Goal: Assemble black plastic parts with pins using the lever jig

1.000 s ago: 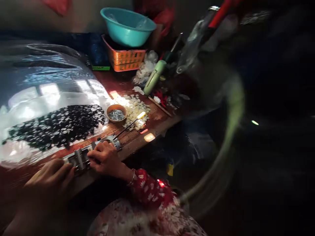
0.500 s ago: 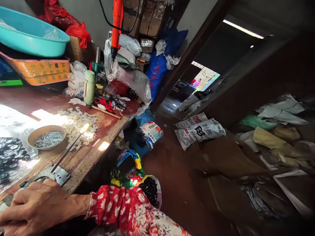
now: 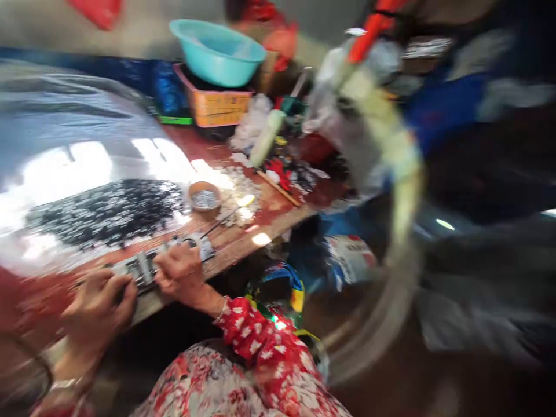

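Observation:
My left hand (image 3: pixel 99 304) is at the table's front edge, its fingers closed in a pinch; what lies in them is hidden. Close by on the right, my right hand (image 3: pixel 180 273) has curled fingers on a silvery metal fixture (image 3: pixel 141 267), and I cannot make out what they grip. A thin dark rod (image 3: pixel 223 220) slants up from the fixture's right end. Behind the hands spreads a heap of small black round parts (image 3: pixel 108 211). A brown bowl (image 3: pixel 212 211) of screws (image 3: pixel 205 200) stands beside a scatter of small whitish pieces (image 3: pixel 238 185). Motion blurs the view.
At the back a turquoise basin (image 3: pixel 217 55) rests on an orange crate (image 3: pixel 221 110). A pale green bottle (image 3: pixel 266 139), a wooden stick (image 3: pixel 278 188) and an orange-red power screwdriver (image 3: pixel 369 35) are to the right. Bags (image 3: pixel 350 255) lie on the floor beyond the table edge.
The view has swung left, so the table things now appear farther right. My left hand and the whole black heap have come into view. My right hand stays at the fixture.

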The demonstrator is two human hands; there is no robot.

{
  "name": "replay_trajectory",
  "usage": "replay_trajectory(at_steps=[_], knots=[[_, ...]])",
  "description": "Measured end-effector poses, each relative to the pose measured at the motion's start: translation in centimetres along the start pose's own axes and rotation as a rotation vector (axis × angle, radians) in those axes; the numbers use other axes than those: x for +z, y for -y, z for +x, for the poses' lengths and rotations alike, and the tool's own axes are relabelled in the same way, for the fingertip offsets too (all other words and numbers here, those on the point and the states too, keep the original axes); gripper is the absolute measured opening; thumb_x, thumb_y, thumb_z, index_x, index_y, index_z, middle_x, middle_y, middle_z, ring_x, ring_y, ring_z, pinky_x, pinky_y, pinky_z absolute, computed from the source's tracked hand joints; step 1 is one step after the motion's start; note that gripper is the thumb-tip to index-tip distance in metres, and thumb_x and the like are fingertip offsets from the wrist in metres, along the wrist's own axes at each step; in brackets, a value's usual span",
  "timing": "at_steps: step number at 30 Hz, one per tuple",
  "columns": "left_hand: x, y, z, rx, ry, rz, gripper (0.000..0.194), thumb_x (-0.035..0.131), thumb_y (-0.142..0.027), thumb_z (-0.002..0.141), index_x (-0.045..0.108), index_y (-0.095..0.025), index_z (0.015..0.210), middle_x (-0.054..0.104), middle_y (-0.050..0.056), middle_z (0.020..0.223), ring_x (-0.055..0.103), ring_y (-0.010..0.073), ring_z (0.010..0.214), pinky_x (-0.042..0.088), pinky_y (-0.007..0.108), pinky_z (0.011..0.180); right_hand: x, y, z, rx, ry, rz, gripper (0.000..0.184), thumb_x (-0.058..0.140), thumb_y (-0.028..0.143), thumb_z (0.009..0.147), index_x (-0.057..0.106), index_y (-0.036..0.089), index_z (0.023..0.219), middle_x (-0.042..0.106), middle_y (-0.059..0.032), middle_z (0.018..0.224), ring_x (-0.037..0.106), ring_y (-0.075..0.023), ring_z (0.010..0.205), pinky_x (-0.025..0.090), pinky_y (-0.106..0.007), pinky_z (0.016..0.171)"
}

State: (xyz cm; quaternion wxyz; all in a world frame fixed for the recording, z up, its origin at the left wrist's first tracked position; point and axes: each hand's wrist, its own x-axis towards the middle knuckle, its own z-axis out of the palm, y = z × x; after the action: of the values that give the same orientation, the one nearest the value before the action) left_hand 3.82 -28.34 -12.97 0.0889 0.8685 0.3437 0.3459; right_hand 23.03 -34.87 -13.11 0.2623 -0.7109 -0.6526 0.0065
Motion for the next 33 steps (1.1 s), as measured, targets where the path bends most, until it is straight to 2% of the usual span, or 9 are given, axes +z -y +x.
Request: replay_trajectory(at_steps=[4, 9, 14, 16, 18, 21, 24, 28, 33], knots=[[-1.1, -0.7, -0.1, 0.006, -0.009, 0.129, 0.007, 0.064, -0.026, 0.097, 0.07, -0.024, 0.095, 0.065, 0.004, 0.1, 0.066, 0.0155, 0.078, 0.05, 0.026, 0.063, -0.5, -0.3, -0.6, -0.021, -0.065, 0.07, 0.009, 0.063, 0.025, 0.101, 0.072, 0.024, 0.104, 0.067, -0.004, 0.094, 0.057, -0.0234, 0.098, 0.036, -0.037, 0.085], [-1.1, -0.7, -0.1, -0.033, 0.017, 0.055, 0.011, 0.064, -0.03, 0.101, 0.072, -0.023, 0.103, 0.066, 0.005, 0.103, 0.068, 0.0151, 0.082, 0.055, 0.025, 0.07, -2.4, -1.9, -0.4, -0.129, -0.029, 0.28, 0.014, 0.06, 0.025, 0.105, 0.071, 0.024, 0.113, 0.07, -0.0052, 0.099, 0.06, -0.0224, 0.096, 0.046, -0.034, 0.085], [-2.1, -0.5, 1.2, -0.108, -0.066, -0.109, 0.013, 0.061, -0.031, 0.104, 0.071, -0.023, 0.106, 0.07, 0.004, 0.101, 0.07, 0.0167, 0.09, 0.058, 0.027, 0.08, -4.6, -4.2, 3.5, -0.108, -0.087, 0.235, 0.017, 0.058, 0.023, 0.105, 0.075, 0.026, 0.106, 0.076, -0.0055, 0.097, 0.061, -0.0249, 0.094, 0.048, -0.038, 0.087], [-2.4, 0.0, 2.5, -0.16, -0.098, -0.11, 0.013, 0.059, -0.029, 0.104, 0.07, -0.023, 0.102, 0.071, 0.004, 0.1, 0.07, 0.017, 0.091, 0.056, 0.028, 0.08, -5.1, -5.0, 5.9, -0.054, 0.007, 0.116, 0.013, 0.064, 0.024, 0.101, 0.077, 0.026, 0.099, 0.078, -0.0046, 0.096, 0.061, -0.0252, 0.093, 0.045, -0.037, 0.084], [-2.6, 0.8, 4.0, -0.198, -0.075, -0.058, 0.013, 0.059, -0.028, 0.102, 0.071, -0.023, 0.1, 0.073, 0.003, 0.098, 0.071, 0.0176, 0.088, 0.054, 0.029, 0.078, -5.2, -5.4, 8.3, 0.008, 0.201, 0.024, 0.01, 0.071, 0.029, 0.097, 0.078, 0.026, 0.091, 0.078, -0.0032, 0.089, 0.062, -0.0239, 0.09, 0.042, -0.034, 0.078], [-2.7, 2.2, 6.3, -0.279, 0.056, 0.065, 0.015, 0.059, -0.028, 0.099, 0.073, -0.023, 0.098, 0.075, 0.003, 0.098, 0.07, 0.0188, 0.08, 0.049, 0.03, 0.072, -4.9, -5.5, 11.1, 0.085, 0.514, -0.041, 0.01, 0.077, 0.033, 0.091, 0.079, 0.026, 0.085, 0.077, -0.0013, 0.083, 0.064, -0.0198, 0.081, 0.037, -0.03, 0.069], [-2.4, 3.4, 8.2, -0.404, 0.238, 0.136, 0.015, 0.061, -0.029, 0.095, 0.075, -0.024, 0.095, 0.077, 0.003, 0.094, 0.07, 0.0208, 0.08, 0.044, 0.03, 0.068, -4.5, -5.3, 12.4, 0.084, 0.646, -0.036, 0.006, 0.081, 0.028, 0.084, 0.079, 0.025, 0.08, 0.076, 0.0, 0.08, 0.064, -0.0172, 0.076, 0.035, -0.029, 0.064], [-1.4, 3.7, 9.9, -0.521, 0.405, 0.089, 0.011, 0.069, -0.032, 0.087, 0.076, -0.025, 0.092, 0.079, 0.0, 0.089, 0.072, 0.022, 0.086, 0.043, 0.03, 0.072, -3.9, -5.7, 12.2, 0.013, 0.62, 0.086, 0.01, 0.074, 0.016, 0.084, 0.079, 0.024, 0.083, 0.076, 0.0011, 0.081, 0.064, -0.0152, 0.076, 0.039, -0.028, 0.068], [-0.2, 3.5, 10.6, -0.553, 0.429, 0.16, 0.012, 0.068, -0.034, 0.085, 0.074, -0.023, 0.085, 0.077, 0.002, 0.084, 0.069, 0.0225, 0.082, 0.038, 0.031, 0.069, -3.2, -6.3, 10.2, -0.012, 0.362, 0.421, 0.01, 0.07, 0.019, 0.087, 0.078, 0.022, 0.092, 0.076, -0.0013, 0.089, 0.066, -0.0177, 0.08, 0.046, -0.029, 0.075]])
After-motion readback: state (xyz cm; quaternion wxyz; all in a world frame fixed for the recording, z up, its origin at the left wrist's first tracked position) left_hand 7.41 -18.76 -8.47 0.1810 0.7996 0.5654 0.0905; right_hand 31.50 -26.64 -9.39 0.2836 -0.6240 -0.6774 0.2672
